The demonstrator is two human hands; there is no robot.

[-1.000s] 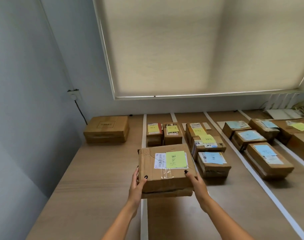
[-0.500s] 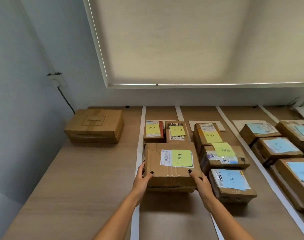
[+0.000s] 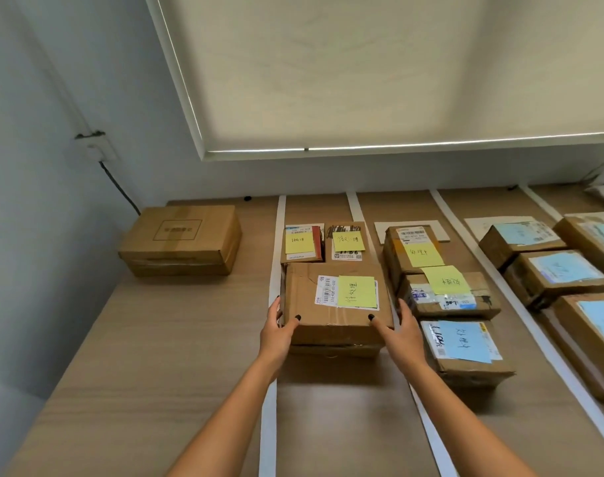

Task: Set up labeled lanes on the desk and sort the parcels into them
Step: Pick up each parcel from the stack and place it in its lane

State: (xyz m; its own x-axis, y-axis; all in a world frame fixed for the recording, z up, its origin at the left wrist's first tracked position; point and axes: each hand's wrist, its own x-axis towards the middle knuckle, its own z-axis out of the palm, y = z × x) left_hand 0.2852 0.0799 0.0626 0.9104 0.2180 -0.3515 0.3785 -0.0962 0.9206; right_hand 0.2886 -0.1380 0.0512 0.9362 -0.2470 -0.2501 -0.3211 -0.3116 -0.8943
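A cardboard parcel with a yellow sticky note sits on the wooden desk in the leftmost taped lane, just in front of two small parcels with yellow notes. My left hand grips its near left corner, thumb on top. My right hand grips its near right corner the same way. White tape strips mark the lanes.
A plain brown box lies at the far left outside the lanes. The second lane holds parcels with yellow notes and one with a blue note. Blue-noted parcels fill the lanes to the right. A wall and a window blind stand behind.
The parcel came down from the air and forward onto the desk in the leftmost lane, up against the two small parcels. Both hands stayed on its near corners.
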